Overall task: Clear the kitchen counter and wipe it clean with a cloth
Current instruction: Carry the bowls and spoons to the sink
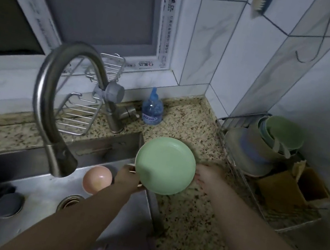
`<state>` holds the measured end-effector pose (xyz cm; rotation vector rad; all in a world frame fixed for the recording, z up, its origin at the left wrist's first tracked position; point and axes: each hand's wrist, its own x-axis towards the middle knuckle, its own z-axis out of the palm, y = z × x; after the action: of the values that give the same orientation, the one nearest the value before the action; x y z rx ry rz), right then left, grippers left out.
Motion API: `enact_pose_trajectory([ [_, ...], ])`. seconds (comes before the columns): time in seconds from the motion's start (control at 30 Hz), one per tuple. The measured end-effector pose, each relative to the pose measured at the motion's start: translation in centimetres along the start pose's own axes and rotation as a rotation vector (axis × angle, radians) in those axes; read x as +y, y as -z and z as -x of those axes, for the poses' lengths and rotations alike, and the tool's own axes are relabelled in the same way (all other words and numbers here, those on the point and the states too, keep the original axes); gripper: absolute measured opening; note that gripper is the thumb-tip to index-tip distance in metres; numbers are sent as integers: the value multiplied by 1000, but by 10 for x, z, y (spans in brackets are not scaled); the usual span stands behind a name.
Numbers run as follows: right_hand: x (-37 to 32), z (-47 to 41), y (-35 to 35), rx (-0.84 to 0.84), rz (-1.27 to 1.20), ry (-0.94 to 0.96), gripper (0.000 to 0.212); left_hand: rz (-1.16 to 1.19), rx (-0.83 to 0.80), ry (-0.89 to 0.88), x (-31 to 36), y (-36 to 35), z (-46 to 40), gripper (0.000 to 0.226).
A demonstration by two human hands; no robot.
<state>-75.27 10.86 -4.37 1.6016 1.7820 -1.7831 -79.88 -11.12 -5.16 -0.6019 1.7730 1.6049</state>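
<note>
I hold the green plate over the counter edge just right of the sink, my left hand gripping its near rim, my right hand touching the far side, grip unclear. I'd keep it level and carry it clear of the faucet.

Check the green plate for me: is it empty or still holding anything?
Empty. The green plate shows a bare, glossy face with no food or items on it, held by the left hand at its rim.
</note>
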Motion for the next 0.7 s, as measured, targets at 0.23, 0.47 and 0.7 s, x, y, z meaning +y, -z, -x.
enact_pose_trajectory([
  [0.23,-31,37,-112,-213,270,193,15,186,186,27,-29,107,25,15],
  [0.47,4,89,-225,-403,487,277,8,148,424,78,-57,235,38,25],
  [0.7,50,139,-307,-539,427,73,26,292,426,131,-92,328,31,29],
])
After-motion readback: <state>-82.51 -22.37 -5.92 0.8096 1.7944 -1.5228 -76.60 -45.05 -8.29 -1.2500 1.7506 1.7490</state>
